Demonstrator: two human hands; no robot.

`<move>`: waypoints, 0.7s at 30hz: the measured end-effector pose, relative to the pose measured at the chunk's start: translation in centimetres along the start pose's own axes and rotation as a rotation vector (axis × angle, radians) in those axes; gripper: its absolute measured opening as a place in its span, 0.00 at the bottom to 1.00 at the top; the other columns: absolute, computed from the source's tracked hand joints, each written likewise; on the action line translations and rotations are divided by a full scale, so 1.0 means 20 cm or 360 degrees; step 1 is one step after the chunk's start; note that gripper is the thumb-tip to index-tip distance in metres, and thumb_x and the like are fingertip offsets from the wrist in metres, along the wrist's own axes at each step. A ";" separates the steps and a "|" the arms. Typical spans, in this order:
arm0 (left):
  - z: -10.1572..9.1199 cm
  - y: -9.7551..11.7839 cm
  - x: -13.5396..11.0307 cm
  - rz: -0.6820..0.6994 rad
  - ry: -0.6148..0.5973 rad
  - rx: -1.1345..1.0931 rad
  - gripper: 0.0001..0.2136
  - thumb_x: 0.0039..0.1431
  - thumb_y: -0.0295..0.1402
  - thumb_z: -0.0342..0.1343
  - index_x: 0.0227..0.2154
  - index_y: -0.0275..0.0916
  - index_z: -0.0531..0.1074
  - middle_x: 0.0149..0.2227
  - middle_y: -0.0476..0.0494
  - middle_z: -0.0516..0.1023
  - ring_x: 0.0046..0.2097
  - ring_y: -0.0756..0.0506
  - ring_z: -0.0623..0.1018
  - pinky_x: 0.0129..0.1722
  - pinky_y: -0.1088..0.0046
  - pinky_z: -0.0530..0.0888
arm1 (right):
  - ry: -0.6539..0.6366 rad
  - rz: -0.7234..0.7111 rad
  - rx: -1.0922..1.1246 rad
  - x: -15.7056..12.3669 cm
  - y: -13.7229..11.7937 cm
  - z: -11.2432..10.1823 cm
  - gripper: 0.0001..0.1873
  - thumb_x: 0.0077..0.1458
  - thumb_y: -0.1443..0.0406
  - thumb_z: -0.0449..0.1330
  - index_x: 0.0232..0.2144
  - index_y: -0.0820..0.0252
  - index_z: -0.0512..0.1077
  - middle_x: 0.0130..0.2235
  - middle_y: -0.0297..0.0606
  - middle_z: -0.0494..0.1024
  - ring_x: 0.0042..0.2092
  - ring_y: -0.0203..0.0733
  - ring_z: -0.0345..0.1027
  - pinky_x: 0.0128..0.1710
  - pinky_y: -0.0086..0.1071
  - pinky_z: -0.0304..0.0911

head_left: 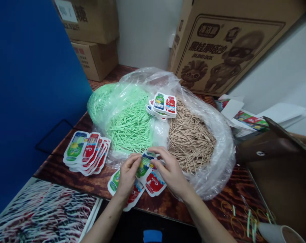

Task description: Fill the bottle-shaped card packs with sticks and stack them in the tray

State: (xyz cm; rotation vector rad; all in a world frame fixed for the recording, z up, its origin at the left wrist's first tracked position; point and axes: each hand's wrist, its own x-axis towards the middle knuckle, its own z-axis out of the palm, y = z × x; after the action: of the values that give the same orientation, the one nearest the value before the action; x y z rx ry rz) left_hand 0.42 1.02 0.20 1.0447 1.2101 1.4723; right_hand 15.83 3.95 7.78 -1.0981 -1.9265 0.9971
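Near the table's front edge, my left hand [129, 173] pinches the left side of a jar-shaped candy packet [153, 182] with green and red printed halves. My right hand [168, 168] is closed on the packet's upper right edge. Under it and my left hand lies another packet [114, 181], partly covered. Just beyond my hands, thin green sticks [130, 125] and brown sticks [189, 138] fill clear plastic bags [225, 162]. A small stack of packets [164, 104] rests between the two heaps. To the left is a fanned pile of similar packets [86, 152].
Cardboard boxes [107, 60] stand at the back left, and a large printed carton [206, 50] at the back right. An open brown box [276, 168] and a paper cup [281, 233] are on the right. Striped packets [47, 212] fill a container lower left.
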 end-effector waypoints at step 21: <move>-0.08 0.09 -0.04 -0.0473 -0.0930 0.0465 0.07 0.55 0.35 0.57 0.29 0.37 0.77 0.27 0.48 0.76 0.31 0.47 0.72 0.34 0.74 0.69 | 0.0204 0.0155 -0.0417 -0.34 0.11 0.05 0.12 0.61 0.65 0.53 0.24 0.57 0.66 0.25 0.34 0.70 0.28 0.39 0.64 0.28 0.32 0.57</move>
State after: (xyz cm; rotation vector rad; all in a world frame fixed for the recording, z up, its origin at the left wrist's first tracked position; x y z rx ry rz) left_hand -1.23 -0.18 1.70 1.3072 1.1021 0.6983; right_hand 18.40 -1.61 4.13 -1.3804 -1.9520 0.7179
